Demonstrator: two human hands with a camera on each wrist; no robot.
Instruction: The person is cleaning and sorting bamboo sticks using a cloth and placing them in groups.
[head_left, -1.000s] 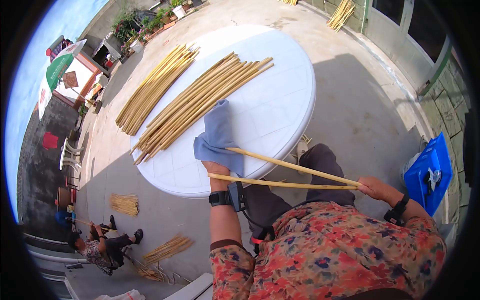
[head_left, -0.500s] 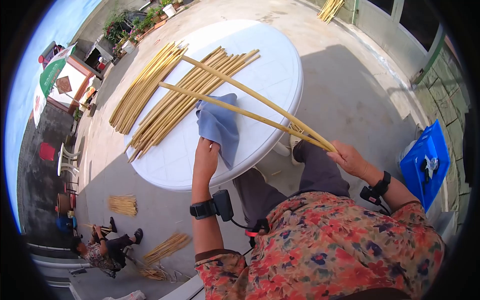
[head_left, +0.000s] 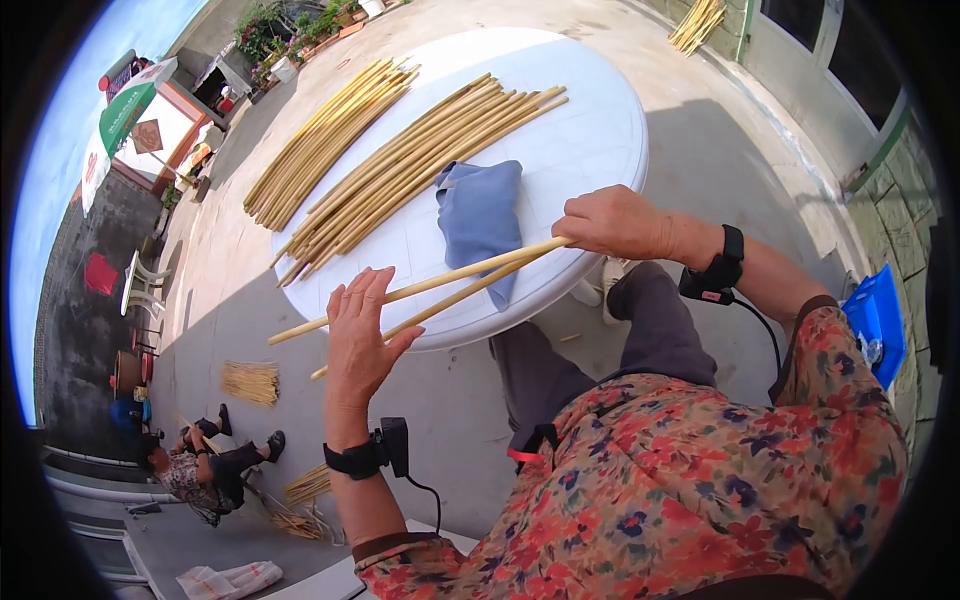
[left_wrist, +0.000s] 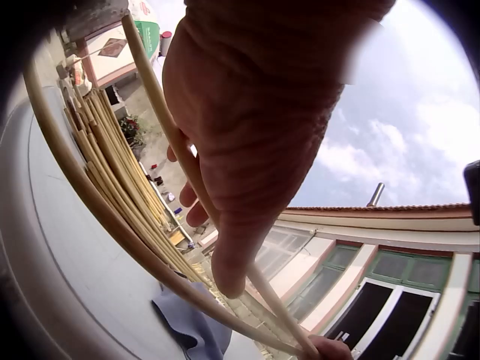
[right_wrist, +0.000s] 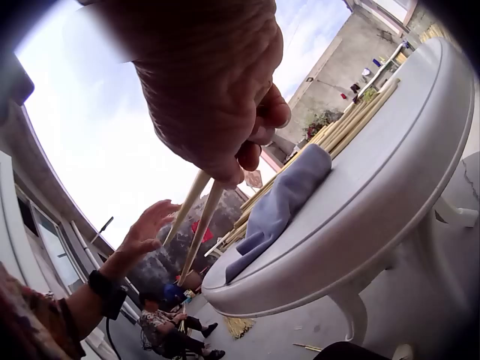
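Note:
Two long, peeled-looking wooden sticks are up in front of the body, over the near table edge. My right hand (head_left: 615, 222) grips both together at one end. From there the upper stick (head_left: 460, 274) and the lower stick (head_left: 450, 299) spread slightly apart toward the left. My left hand (head_left: 358, 345) is at their far part, fingers straight and thumb spread, with the upper stick passing behind it. A blue-grey cloth (head_left: 482, 210) lies crumpled on the white oval table (head_left: 585, 150), just beyond the sticks; it also shows in the right wrist view.
Two rows of similar sticks, a nearer bundle (head_left: 420, 165) and a farther bundle (head_left: 325, 150), lie on the table. A blue bin (head_left: 875, 325) stands at the right. At lower left another person (head_left: 205, 470) sits near a stick pile (head_left: 250, 382) on the ground.
My left hand has let go of the cloth, which stays on the table, and moved to the sticks. The right hand has swung the sticks round, so their free ends now point lower left.

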